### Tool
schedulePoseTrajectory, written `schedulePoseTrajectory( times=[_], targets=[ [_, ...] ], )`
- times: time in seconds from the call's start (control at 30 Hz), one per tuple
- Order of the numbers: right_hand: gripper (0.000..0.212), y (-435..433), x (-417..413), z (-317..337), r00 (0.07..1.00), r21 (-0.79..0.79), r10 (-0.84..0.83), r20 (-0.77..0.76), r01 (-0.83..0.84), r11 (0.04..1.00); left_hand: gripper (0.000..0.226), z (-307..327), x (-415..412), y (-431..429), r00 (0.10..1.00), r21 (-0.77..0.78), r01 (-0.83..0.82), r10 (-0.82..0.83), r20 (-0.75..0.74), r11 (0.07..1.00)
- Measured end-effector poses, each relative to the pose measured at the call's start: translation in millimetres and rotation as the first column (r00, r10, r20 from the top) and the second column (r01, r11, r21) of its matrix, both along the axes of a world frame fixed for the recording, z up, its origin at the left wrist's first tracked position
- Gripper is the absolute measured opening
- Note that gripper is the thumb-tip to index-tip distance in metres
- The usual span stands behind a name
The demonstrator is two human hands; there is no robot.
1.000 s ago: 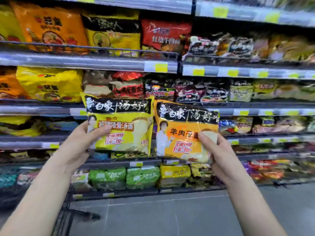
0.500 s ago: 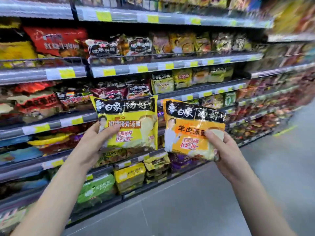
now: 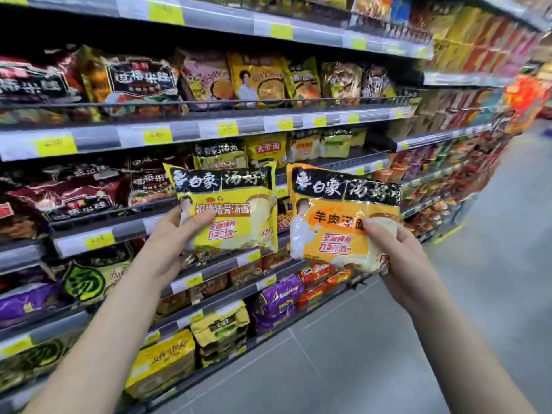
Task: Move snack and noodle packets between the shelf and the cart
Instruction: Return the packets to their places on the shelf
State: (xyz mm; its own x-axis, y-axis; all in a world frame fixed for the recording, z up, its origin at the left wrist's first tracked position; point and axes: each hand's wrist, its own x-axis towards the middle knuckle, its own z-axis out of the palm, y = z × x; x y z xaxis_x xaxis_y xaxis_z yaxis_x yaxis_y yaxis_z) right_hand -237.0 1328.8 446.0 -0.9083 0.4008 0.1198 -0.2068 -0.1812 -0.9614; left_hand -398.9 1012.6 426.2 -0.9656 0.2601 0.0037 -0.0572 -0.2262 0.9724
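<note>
My left hand (image 3: 168,246) grips a yellow noodle packet (image 3: 236,216) by its lower left corner, thumb across the front. My right hand (image 3: 403,258) holds an orange noodle packet (image 3: 331,222) by its lower right edge. Both packets have a black band with white lettering along the top and are held upright, side by side, in front of the shelf (image 3: 125,228). The cart is not in view.
Shelf rows with yellow price tags run from the left back to the right, packed with noodle packets. Yellow multipacks (image 3: 161,363) and purple multipacks (image 3: 277,303) sit on the bottom row. Grey floor (image 3: 373,354) of the aisle stretches to the right.
The view has swung to the right along the aisle, and the cart at lower left has left the picture. Both hands keep their packets, held at about the same spacing.
</note>
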Motion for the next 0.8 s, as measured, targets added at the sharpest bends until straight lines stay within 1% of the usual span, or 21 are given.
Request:
schedulePoseTrajectory(
  times=[0.1, 0.2, 0.23, 0.3, 0.37, 0.47, 0.57, 0.6, 0.63, 0.67, 0.7, 0.73, 0.77, 0.8],
  targets=[
    [0.043, 27.2, -49.5, 4.6, 0.999, 0.012, 0.047, 0.02, -0.048, 0.999, 0.117, -2.2, -36.5, 23.6, 1.0, 0.004, -0.021, 0.021, -0.017, 1.0],
    [0.02, 49.1, -99.7, 5.9, 0.994, 0.005, 0.103, 0.045, -0.103, 0.995, 0.131, -9.4, -75.3, 36.9, 0.997, -0.014, -0.077, 0.077, -0.008, 0.997],
    [0.02, 54.4, -115.0, 5.2, 0.992, 0.005, 0.119, 0.051, -0.119, 0.993, 0.133, -10.8, -85.5, 41.1, 0.995, -0.016, -0.097, 0.097, -0.003, 0.995],
    [0.028, 63.7, -143.7, 2.3, 0.987, 0.014, 0.146, 0.069, -0.147, 0.989, 0.138, -13.4, -100.9, 50.6, 0.993, -0.024, -0.117, 0.117, 0.002, 0.993],
    [0.031, 69.9, -168.5, -1.3, 0.981, 0.015, 0.17, 0.09, -0.172, 0.985, 0.139, -14.7, -111.7, 57.6, 0.99, -0.026, -0.142, 0.142, 0.011, 0.99],
    [0.023, 79.2, -204.7, -8.6, 0.972, -0.02, 0.211, 0.103, -0.21, 0.977, 0.143, -14.8, -126.6, 63.3, 0.983, -0.032, -0.181, 0.182, 0.023, 0.983],
    [0.008, 88.5, -240.1, -18.9, 0.961, -0.024, 0.252, 0.111, -0.251, 0.968, 0.125, -20.8, -138.2, 66.7, 0.963, -0.077, -0.268, 0.266, -0.03, 0.96],
    [0.007, 91.5, -251.9, -23.3, 0.955, -0.023, 0.274, 0.114, -0.273, 0.962, 0.122, -25.0, -140.7, 69.1, 0.953, -0.082, -0.301, 0.299, -0.04, 0.95],
    [0.012, 92.7, -264.0, -26.9, 0.948, -0.028, 0.296, 0.114, -0.295, 0.955, 0.117, -27.9, -143.3, 71.1, 0.947, -0.1, -0.322, 0.319, -0.046, 0.942],
    [0.019, 92.7, -275.1, -30.3, 0.941, -0.03, 0.317, 0.121, -0.316, 0.948, 0.105, -30.5, -144.4, 73.7, 0.945, -0.122, -0.326, 0.322, -0.055, 0.937],
    [0.023, 93.8, -287.2, -35.9, 0.937, -0.019, 0.326, 0.124, -0.326, 0.945, 0.08, -37.4, -148.4, 74.3, 0.947, -0.135, -0.321, 0.316, -0.057, 0.938],
    [0.02, 95.3, -299.1, -42.3, 0.934, -0.013, 0.332, 0.134, -0.334, 0.943, 0.046, -43.0, -150.3, 76.3, 0.94, -0.168, -0.341, 0.336, -0.058, 0.925],
    [0.016, 97.0, -310.0, -49.0, 0.928, -0.011, 0.344, 0.14, -0.346, 0.938, 0.031, -46.2, -151.3, 79.8, 0.934, -0.192, -0.358, 0.353, -0.062, 0.914],
    [0.017, 96.0, -319.1, -53.5, 0.923, -0.009, 0.358, 0.142, -0.36, 0.933, 0.033, -49.6, -154.1, 81.3, 0.926, -0.187, -0.377, 0.37, -0.073, 0.907]
  ],
)
